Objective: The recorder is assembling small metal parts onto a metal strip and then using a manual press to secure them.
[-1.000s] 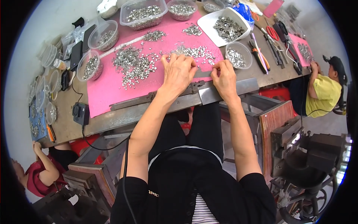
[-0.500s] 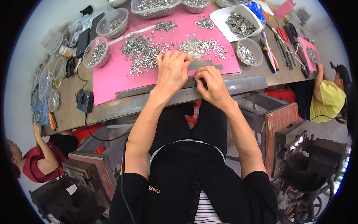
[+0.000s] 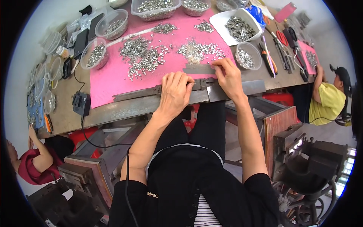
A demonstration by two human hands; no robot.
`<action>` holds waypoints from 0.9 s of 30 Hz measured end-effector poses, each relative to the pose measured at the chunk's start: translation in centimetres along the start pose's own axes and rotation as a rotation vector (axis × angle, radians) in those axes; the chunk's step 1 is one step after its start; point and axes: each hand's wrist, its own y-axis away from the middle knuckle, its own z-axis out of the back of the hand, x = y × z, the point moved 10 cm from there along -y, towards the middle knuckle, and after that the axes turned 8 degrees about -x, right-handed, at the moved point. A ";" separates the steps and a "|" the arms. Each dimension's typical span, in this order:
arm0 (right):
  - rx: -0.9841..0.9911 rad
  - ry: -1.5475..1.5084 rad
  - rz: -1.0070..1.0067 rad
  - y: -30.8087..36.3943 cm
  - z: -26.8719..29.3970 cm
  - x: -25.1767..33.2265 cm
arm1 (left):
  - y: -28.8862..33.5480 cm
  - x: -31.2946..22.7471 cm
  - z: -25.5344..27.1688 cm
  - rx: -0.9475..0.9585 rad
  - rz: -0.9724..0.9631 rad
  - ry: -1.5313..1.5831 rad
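Note:
On a pink mat (image 3: 104,85) lie loose heaps of small shiny metal pieces (image 3: 145,56) and a heap of thin pale pins (image 3: 194,56). A long dark metal bar (image 3: 138,93) with a notched block lies along the mat's front edge. My left hand (image 3: 174,90) is over the bar, its fingers bent together and the thumb tucked in; what they hold is hidden. My right hand (image 3: 230,79) is closed in a pinch at the right end of a flat grey strip (image 3: 199,70), just below the pieces. Anything between its fingertips is too small to make out.
Clear tubs of metal pieces (image 3: 94,55) and a white tray (image 3: 217,22) surround the mat. Pliers (image 3: 268,62) and red-handled scissors (image 3: 281,38) lie at right. A black adapter (image 3: 81,103) sits at left. One person works at each side.
My right hand has moved from the bar up and right to the end of the grey strip. My left hand has come down from near the heaps to the bar.

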 end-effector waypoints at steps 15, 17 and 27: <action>0.038 0.101 0.137 -1.2 -1.4 -0.1 | -0.3 0.1 -0.1 -0.062 0.071 -0.019; 0.050 0.048 0.093 -1.3 -1.2 -0.3 | -0.2 0.2 0.0 -0.066 0.082 -0.004; 0.048 0.063 0.036 -1.1 -2.0 -0.7 | 0.7 1.5 3.9 -0.200 0.104 0.020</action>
